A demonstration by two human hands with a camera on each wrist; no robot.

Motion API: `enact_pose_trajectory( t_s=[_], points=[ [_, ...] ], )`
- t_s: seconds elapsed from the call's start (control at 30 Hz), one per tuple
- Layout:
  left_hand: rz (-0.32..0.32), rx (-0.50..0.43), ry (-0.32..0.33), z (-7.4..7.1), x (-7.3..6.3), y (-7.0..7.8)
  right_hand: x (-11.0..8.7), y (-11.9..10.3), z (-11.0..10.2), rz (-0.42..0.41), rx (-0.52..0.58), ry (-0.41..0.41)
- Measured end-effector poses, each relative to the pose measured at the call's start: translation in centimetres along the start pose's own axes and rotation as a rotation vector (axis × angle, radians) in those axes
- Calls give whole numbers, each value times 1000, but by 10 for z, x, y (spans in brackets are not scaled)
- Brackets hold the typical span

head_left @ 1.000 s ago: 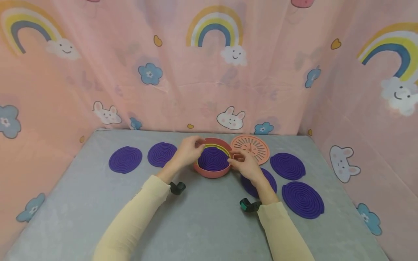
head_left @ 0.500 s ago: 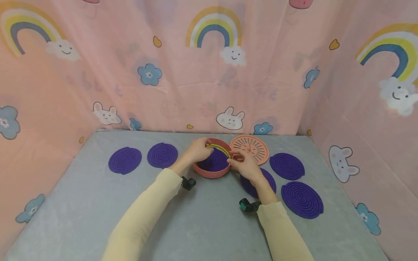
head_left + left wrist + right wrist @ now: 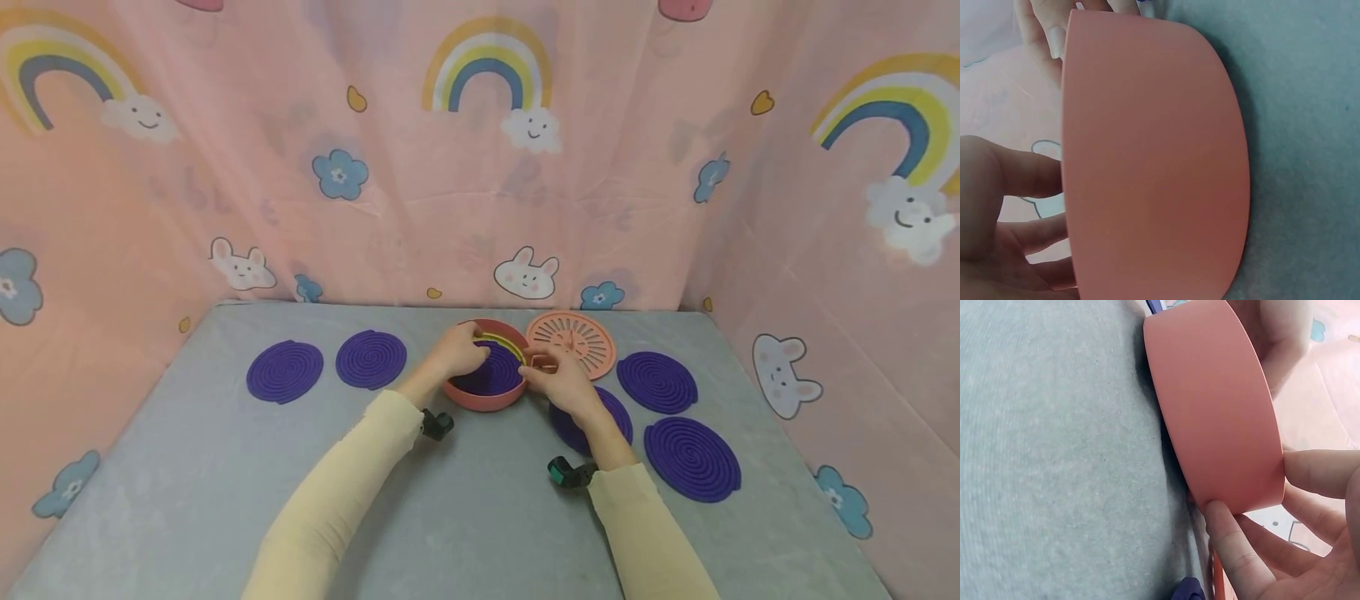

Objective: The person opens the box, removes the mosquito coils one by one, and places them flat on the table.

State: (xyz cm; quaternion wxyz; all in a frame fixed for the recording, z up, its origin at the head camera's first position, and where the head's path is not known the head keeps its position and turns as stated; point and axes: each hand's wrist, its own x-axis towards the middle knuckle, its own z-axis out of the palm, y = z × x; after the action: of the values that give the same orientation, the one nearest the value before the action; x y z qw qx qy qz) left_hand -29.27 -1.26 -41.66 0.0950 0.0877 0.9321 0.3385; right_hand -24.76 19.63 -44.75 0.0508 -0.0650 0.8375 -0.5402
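A round coral dish [image 3: 486,403] stands on the table, with a purple mosquito coil [image 3: 501,372] lying inside it. A yellow ring [image 3: 512,344] shows along the dish's far inner wall. My left hand [image 3: 454,351] reaches over the left rim, thumb and forefinger apart above the coil; in the left wrist view the dish wall [image 3: 1154,156] hides its fingertips. At the right edge my right hand [image 3: 564,385] grips the dish, its thumb at the rim and a finger [image 3: 1238,550] against the outer wall.
A slotted peach lid [image 3: 602,357] lies right behind the dish. To the left are two more coils [image 3: 285,372] [image 3: 371,359]. Several others lie at the right, one coil [image 3: 613,417] partly under my right forearm, another coil [image 3: 693,459] nearer. A patterned curtain [image 3: 420,225] encloses the table.
My left hand has shifted right, from the dish's left edge to over its inside, now covering part of the coil. The right hand keeps its hold, and the dish stays in place.
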Motion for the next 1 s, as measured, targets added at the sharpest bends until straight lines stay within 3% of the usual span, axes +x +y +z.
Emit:
enact_pose_trajectory(
  t_s=[0.27, 0.43, 0.6, 0.7, 1.0],
  points=[
    [93, -103, 85, -1, -3, -4, 0, 1, 0, -10, 11, -19],
    [85, -245, 119, -3, -4, -8, 0, 1, -1, 3, 15, -23],
    [57, -332, 106, -5, -8, -9, 1, 1, -2, 5, 15, -25],
    [46, -342, 96, -5, -11, -8, 1, 1, -2, -9, 13, -29],
    [88, -240, 7, -7, -13, -8, 0, 1, -3, -18, 12, -28]
  ],
)
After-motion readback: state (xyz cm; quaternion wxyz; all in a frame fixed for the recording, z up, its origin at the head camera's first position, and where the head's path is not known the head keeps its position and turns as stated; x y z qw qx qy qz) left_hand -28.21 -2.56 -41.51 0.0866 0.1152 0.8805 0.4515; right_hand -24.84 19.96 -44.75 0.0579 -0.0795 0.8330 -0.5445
